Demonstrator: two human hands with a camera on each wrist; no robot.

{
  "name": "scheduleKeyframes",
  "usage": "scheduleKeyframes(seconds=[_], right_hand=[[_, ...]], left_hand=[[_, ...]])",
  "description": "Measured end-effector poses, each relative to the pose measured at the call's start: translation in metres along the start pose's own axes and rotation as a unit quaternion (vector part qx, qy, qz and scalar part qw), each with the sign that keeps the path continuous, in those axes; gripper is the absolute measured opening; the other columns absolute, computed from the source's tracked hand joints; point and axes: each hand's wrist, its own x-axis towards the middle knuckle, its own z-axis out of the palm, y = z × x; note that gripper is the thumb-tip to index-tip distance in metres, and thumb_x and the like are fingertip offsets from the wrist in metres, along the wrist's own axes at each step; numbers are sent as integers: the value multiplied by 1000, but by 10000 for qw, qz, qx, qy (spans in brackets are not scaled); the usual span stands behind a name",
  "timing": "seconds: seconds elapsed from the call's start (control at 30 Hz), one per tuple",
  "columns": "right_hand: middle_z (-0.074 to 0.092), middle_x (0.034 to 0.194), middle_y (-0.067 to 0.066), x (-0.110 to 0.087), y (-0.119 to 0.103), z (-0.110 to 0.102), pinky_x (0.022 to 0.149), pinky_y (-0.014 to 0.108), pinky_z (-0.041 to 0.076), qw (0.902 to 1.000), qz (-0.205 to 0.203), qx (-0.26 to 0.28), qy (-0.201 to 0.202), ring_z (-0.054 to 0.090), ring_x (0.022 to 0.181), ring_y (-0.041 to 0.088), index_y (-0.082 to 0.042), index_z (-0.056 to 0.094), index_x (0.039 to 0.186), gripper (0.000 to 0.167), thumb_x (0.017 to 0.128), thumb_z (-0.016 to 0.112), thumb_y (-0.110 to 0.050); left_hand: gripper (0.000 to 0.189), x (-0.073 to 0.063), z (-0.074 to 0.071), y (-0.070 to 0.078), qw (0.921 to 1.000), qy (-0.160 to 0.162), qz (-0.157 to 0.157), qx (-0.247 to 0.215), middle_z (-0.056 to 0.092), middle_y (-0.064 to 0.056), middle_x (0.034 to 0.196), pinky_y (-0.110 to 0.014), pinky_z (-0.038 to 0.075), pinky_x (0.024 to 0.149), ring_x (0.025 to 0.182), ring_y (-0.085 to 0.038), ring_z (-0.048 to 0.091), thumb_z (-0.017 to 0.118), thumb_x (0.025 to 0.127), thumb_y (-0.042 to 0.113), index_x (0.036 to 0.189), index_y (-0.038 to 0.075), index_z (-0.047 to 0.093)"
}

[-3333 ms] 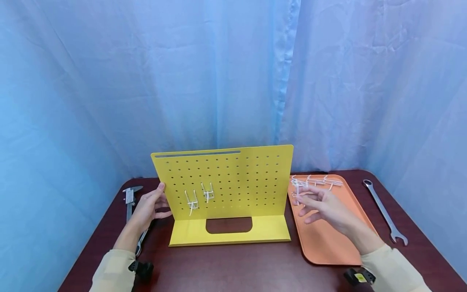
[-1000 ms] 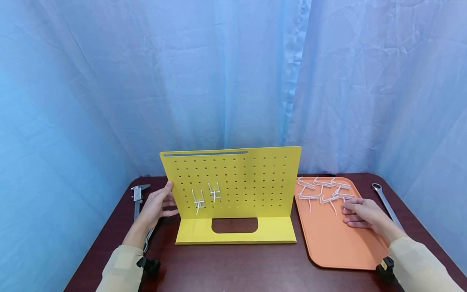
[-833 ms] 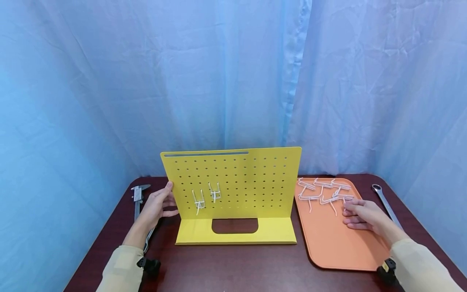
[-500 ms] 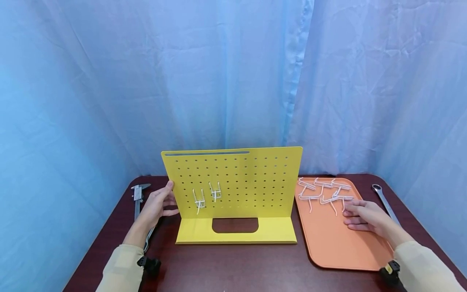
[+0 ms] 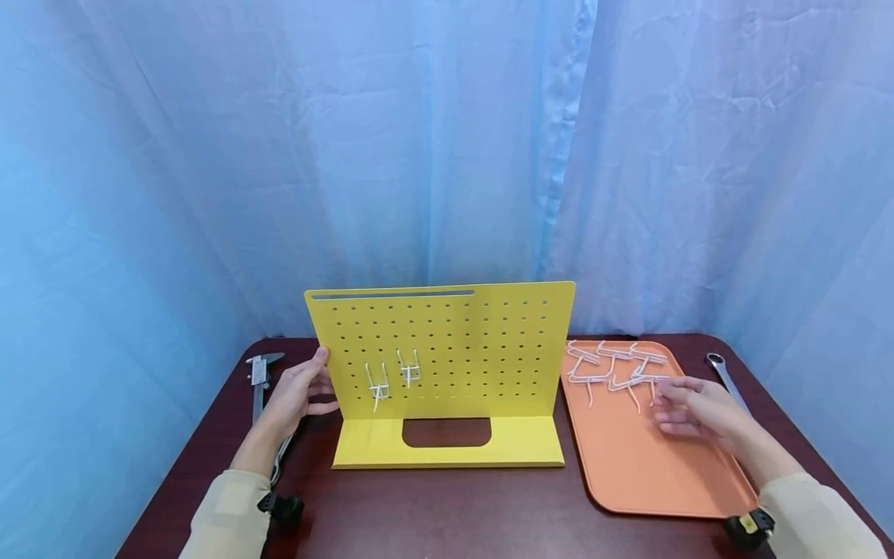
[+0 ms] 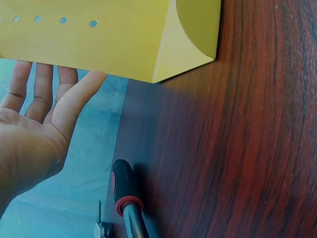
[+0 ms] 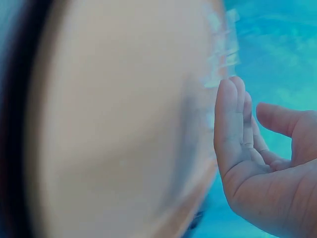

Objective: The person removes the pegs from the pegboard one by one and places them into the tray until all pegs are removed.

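My left hand (image 5: 293, 396) holds the left edge of a yellow pegboard (image 5: 447, 326), thumb at the front and fingers behind it. In the left wrist view the fingertips disappear behind the board. Two white double-prong hooks, a lower one (image 5: 378, 386) and a higher one (image 5: 408, 369), hang on the board's left part. Several more white pegboard hooks (image 5: 606, 376) lie in loose rows at the back of an orange tray (image 5: 649, 473). My right hand (image 5: 701, 407) hovers over the tray beside the rightmost front hook (image 5: 651, 379). Its thumb and fingers (image 7: 229, 119) stand apart in the right wrist view, holding nothing.
Left of the board lie a caliper (image 5: 259, 380) and a wrench (image 5: 279, 462). A screwdriver with a black-and-red handle (image 6: 125, 183) shows in the left wrist view. Beyond the tray lies a combination wrench (image 5: 726, 380). Blue curtains (image 5: 447, 155) surround the dark wooden table (image 5: 433, 512).
Since the oldest frame, my right hand has let go of a hook and moved right across the tray. The hooks there now lie spread out. My left hand has stayed on the board.
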Motion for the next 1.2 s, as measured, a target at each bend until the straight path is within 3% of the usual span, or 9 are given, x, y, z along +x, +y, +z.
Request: scheduleKeyframes(seconds=[0.13, 0.37, 0.6, 0.9, 1.2], right_hand=[[72, 103, 4, -13, -22, 15, 81, 42, 60, 9989, -407, -208, -136, 74, 92, 26, 11, 30, 145, 63, 106, 58, -31], [68, 112, 9, -31, -58, 57, 84, 44, 59, 9937, -942, -252, -553, 73, 95, 25, 0, 51, 134, 42, 106, 58, -30], [66, 116, 15, -41, -82, 104, 84, 47, 59, 9821, -1479, -268, -1135, 72, 98, 29, 5, 48, 141, 47, 106, 58, -25], [57, 129, 29, -37, -95, 159, 84, 49, 59, 9750, -1391, -113, -1732, 70, 103, 34, 9, 43, 145, 57, 105, 60, -28], [54, 139, 29, -25, -98, 208, 88, 48, 57, 9670, -1275, 138, -2202, 64, 115, 40, 7, 45, 146, 57, 104, 61, -29]], left_hand=[[67, 0, -1, 0, 10000, 8, -14, 0, 68, -16, 106, -46, 60, 80, 94, -29, 68, 53, 98, 64, 113, 0, 66], [63, 0, -2, 1, 10000, -5, -1, -76, 69, -15, 104, -46, 60, 80, 93, -28, 68, 54, 98, 62, 106, 0, 65], [63, 1, 0, 1, 9999, -33, -15, -102, 69, -15, 103, -46, 60, 79, 92, -27, 69, 54, 99, 62, 105, 0, 65], [62, -1, 0, 2, 10000, -49, 19, -71, 69, -15, 102, -45, 60, 79, 92, -26, 69, 53, 99, 60, 105, 0, 65], [63, -2, 0, 2, 10000, -32, 20, -64, 68, -15, 102, -45, 60, 79, 91, -26, 70, 53, 100, 60, 105, -1, 65]])
